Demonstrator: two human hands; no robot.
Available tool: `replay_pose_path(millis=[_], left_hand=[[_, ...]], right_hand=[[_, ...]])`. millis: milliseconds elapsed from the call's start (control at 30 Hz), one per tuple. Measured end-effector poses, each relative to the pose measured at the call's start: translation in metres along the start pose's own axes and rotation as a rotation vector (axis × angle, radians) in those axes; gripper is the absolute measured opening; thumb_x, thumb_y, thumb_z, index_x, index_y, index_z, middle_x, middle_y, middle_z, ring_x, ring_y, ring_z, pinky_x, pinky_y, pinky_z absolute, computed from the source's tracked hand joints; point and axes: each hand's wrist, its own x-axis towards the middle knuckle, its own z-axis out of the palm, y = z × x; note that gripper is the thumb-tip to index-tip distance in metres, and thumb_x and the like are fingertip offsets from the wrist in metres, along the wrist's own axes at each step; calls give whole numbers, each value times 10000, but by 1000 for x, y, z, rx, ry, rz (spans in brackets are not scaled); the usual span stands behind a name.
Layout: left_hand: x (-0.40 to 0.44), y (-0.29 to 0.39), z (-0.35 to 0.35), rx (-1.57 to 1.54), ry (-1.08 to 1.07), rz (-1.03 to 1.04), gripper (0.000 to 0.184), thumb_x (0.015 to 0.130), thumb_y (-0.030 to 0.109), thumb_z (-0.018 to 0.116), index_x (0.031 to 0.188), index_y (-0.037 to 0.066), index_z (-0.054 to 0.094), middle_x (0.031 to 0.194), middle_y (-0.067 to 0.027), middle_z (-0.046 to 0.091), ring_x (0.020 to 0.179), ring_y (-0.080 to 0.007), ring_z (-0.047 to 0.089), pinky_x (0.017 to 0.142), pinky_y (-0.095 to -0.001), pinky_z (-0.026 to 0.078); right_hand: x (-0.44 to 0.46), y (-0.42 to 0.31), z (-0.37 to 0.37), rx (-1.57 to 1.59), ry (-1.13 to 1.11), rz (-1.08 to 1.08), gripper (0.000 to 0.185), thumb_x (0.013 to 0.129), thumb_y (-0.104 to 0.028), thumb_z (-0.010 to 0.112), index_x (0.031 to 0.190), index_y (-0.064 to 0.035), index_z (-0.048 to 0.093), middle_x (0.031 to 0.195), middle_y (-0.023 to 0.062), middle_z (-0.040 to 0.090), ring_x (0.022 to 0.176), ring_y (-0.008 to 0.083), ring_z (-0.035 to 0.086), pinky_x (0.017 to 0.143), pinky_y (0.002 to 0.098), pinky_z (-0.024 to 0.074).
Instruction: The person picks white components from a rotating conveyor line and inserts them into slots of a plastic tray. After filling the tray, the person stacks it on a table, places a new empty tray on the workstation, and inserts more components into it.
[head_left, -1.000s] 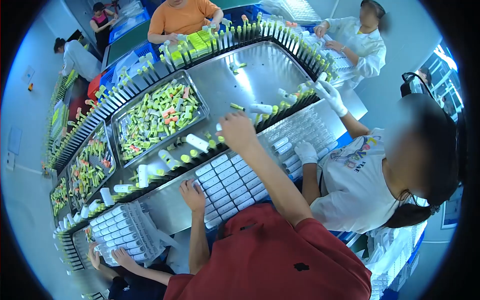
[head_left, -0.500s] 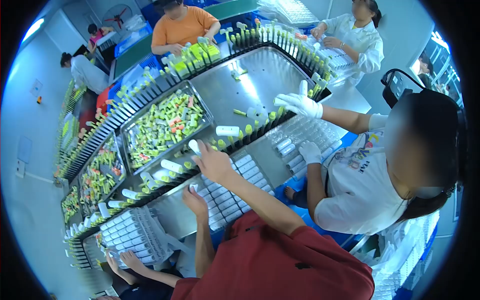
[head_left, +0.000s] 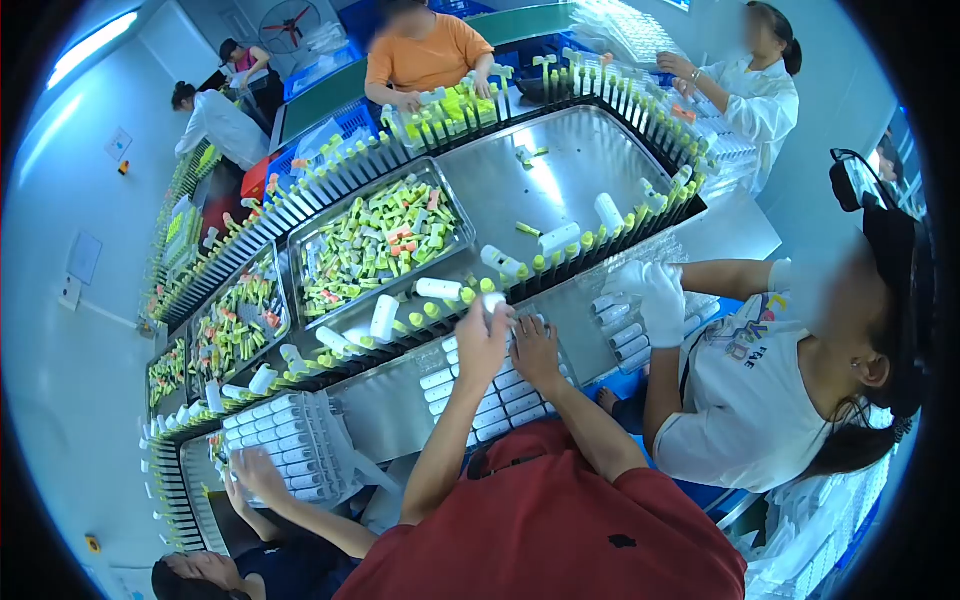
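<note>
My left hand [head_left: 482,342] is closed around a white cylindrical housing [head_left: 493,300], its end showing above my fingers, close to the front rack of yellow-green-tipped posts. Beside it, my right hand [head_left: 536,352] rests palm down with fingers apart over the plastic tray of white cylinders [head_left: 487,413] in front of me. What lies beneath those fingers is hidden. Several white cylinders, such as this upright one [head_left: 384,318] and this lying one [head_left: 438,289], sit on or against the posts just past my hands.
A metal tray [head_left: 470,232] heaped with yellow-green and orange parts lies beyond the rack. To the right, a co-worker's gloved hands [head_left: 655,295] are over another tray of cylinders. At left a co-worker's hand [head_left: 258,475] is by a stacked tray [head_left: 345,440]. More people work across the table.
My left hand has moved up and right to the rack with a white cylinder. My right hand has left the rack and come down over the tray. The view has shifted.
</note>
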Motion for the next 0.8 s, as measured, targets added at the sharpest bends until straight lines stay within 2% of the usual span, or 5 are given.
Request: replay_pose_path(millis=[200,533,600,700,800], left_hand=[[55,5,-29,639,300,78,353,1071,307,584,1112,-42,628,773,-276,705,728,-514,680,655,-594,520],[42,-36,-61,932,246,106,294,1029,310,619,1126,33,607,955,-212,731,792,-437,726,650,-547,573],[40,-22,-77,982,85,-135,343,1003,273,645,1216,7,610,1084,-217,718,955,-415,723,813,-531,583],[31,-24,-85,1173,348,360,460,951,185,666,1343,-36,571,1268,-216,654,1185,-388,639,1064,-522,488],[13,-38,-93,1062,265,154,608,902,104,641,1464,-59,480,1448,-223,535,1323,-393,514,1181,-533,334]], right_hand=[[15,-10,-2,1,-137,106,340,847,-177,680,1155,-35,699,1284,132,585,1262,315,546,1020,552,459],[12,0,17,69,-288,66,321,844,-188,783,1143,-107,700,1250,95,587,1259,307,532,992,501,497],[14,-3,12,41,-314,81,319,866,-177,751,1164,-83,687,1258,102,583,1266,307,531,1008,500,491],[9,-14,10,-67,-244,67,288,914,-155,671,1179,-43,659,1286,119,572,1300,310,516,1019,497,483],[2,-24,4,-58,-52,8,266,964,-211,658,1183,-61,639,1308,143,579,1319,314,513,987,494,476]])
